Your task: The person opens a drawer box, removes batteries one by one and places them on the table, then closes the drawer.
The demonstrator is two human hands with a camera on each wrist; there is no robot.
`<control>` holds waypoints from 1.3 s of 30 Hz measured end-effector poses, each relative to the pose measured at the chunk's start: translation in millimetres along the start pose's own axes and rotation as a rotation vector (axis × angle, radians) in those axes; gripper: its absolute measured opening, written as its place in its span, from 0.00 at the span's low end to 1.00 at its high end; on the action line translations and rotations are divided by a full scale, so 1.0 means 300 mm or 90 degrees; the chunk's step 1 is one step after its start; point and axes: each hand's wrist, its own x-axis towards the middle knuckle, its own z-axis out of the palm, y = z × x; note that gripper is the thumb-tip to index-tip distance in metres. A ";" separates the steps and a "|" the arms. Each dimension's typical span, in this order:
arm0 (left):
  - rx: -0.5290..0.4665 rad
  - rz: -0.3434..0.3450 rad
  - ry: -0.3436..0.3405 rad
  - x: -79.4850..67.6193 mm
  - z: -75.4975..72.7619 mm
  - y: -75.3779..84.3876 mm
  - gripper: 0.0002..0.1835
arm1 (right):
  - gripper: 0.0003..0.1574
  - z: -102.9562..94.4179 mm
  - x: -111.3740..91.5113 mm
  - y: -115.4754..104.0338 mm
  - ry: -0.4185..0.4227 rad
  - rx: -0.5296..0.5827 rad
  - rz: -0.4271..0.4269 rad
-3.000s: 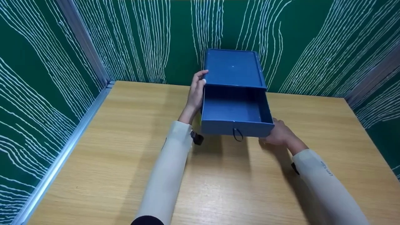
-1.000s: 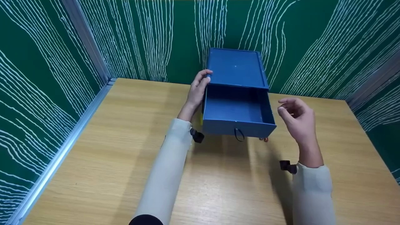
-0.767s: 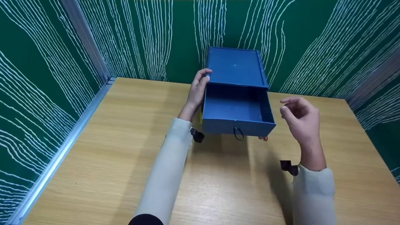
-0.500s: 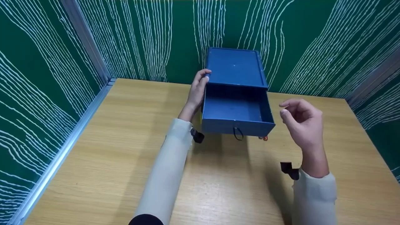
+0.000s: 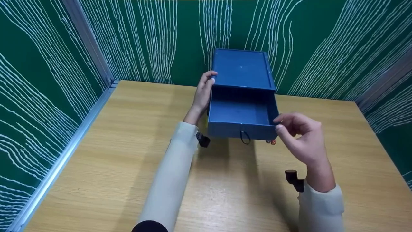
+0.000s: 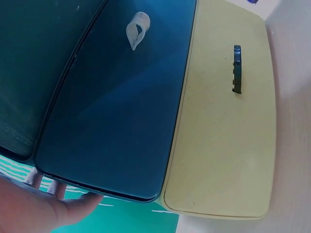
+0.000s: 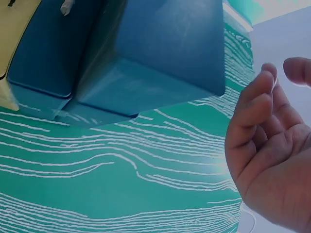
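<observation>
L hand (image 5: pixel 202 93) rests on blue cabinet (image 5: pixel 241 67) side, unclenched; R hand (image 5: pixel 304 138) loosely curled, empty, nr corner of top drawer (image 5: pixel 225 130), which juts fwd. I'd flag: off-ctr push might skew/jam drawer; weak L support might let cabinet slide.

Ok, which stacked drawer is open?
The top blue box-shaped drawer with the black loop pull: it juts out, while the pale-looped blue drawer beneath and the bottom yellow drawer sit shut.
</observation>
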 end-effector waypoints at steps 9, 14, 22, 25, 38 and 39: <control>0.000 0.021 -0.003 -0.002 -0.002 -0.001 0.16 | 0.08 0.078 -0.031 0.054 -0.154 -0.080 -0.047; -0.006 0.041 -0.010 -0.003 0.000 -0.003 0.16 | 0.05 0.120 -0.041 0.073 -0.182 -0.204 -0.078; -0.008 0.028 -0.004 -0.004 -0.001 -0.009 0.16 | 0.06 0.146 -0.042 0.075 -0.205 -0.273 -0.092; -0.006 0.023 -0.003 -0.004 -0.002 -0.008 0.16 | 0.06 0.149 -0.042 0.070 -0.228 -0.288 -0.077; -0.004 0.015 -0.009 0.000 -0.006 -0.018 0.16 | 0.03 0.173 -0.052 0.057 -0.218 -0.342 -0.058; -0.003 0.012 -0.012 -0.004 -0.003 -0.006 0.16 | 0.03 0.174 -0.051 0.058 -0.210 -0.347 -0.069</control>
